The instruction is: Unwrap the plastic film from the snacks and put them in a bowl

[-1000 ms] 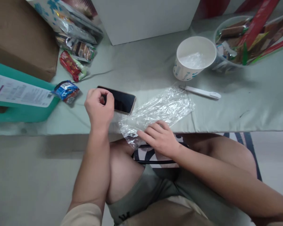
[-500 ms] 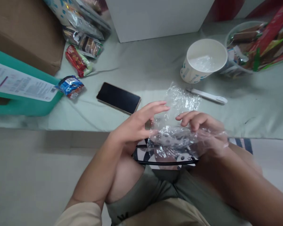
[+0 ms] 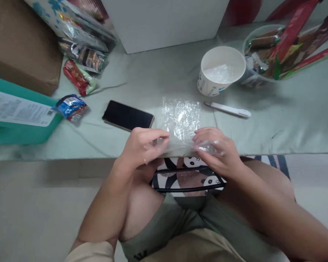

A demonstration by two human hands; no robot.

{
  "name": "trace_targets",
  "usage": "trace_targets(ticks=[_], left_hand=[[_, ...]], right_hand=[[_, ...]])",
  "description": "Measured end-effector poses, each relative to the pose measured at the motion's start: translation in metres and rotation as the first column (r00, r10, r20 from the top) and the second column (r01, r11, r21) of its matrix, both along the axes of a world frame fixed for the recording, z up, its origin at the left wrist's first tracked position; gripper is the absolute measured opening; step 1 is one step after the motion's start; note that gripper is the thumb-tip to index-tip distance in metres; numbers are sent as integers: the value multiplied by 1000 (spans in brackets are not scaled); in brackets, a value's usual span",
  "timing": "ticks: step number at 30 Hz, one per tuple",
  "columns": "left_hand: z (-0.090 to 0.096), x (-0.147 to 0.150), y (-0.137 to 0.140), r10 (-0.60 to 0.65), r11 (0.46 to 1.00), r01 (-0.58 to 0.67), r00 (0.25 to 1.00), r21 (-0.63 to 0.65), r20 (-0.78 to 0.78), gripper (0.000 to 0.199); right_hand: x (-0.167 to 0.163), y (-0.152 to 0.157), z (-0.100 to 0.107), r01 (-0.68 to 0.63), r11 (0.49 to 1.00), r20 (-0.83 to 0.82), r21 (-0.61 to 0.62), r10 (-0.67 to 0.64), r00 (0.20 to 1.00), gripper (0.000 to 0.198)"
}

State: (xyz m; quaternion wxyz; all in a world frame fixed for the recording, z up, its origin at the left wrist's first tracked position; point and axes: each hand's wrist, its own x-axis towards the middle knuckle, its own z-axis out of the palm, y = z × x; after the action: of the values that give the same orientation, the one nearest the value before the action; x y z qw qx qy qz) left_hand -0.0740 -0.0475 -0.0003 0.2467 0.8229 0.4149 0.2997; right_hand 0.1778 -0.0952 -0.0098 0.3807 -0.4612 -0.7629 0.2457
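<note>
A crinkled clear plastic bag lies at the table's front edge, its near end between my two hands. My left hand pinches the left corner of that end between thumb and fingers. At the right corner, my right hand grips the bunched plastic, some of it puffing out over the fingers. Beyond the bag's right side rests a white utility knife. A paper cup with crumpled clear plastic inside stands behind the knife. The black phone lies just beyond my left hand.
Several packaged snacks and a blue snack packet are at the left, near a teal container and a cardboard box. A white box stands at the back. A clear tub of snacks is back right.
Both hands have closed on the plastic's near end, and the bag now lies flatter and straighter on the table. The view has shifted, so the table's things appear further left.
</note>
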Motion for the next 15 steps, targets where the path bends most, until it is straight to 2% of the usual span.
trace_targets(ticks=[3, 7, 10, 13, 15], left_hand=[[-1, 5, 0, -53, 991, 56, 998, -124, 29, 11], [1, 8, 5, 18, 937, 11, 997, -350, 80, 22], [2, 9, 7, 74, 897, -26, 993, -442, 91, 30], [4, 12, 7, 107, 862, -58, 992, -504, 68, 30], [5, 16, 7, 136, 831, -78, 989, -551, 66, 27]], right_hand=[[0, -3, 3, 54, 987, -51, -153, -62, 997, 12], [-1, -3, 4, 235, 905, -73, -354, -277, 958, 13], [-4, 2, 5, 301, 865, -79, -402, -360, 929, 18], [-4, 8, 5, 353, 832, -83, -429, -425, 901, 17], [-3, 12, 5, 394, 818, -98, -419, -472, 876, 25]])
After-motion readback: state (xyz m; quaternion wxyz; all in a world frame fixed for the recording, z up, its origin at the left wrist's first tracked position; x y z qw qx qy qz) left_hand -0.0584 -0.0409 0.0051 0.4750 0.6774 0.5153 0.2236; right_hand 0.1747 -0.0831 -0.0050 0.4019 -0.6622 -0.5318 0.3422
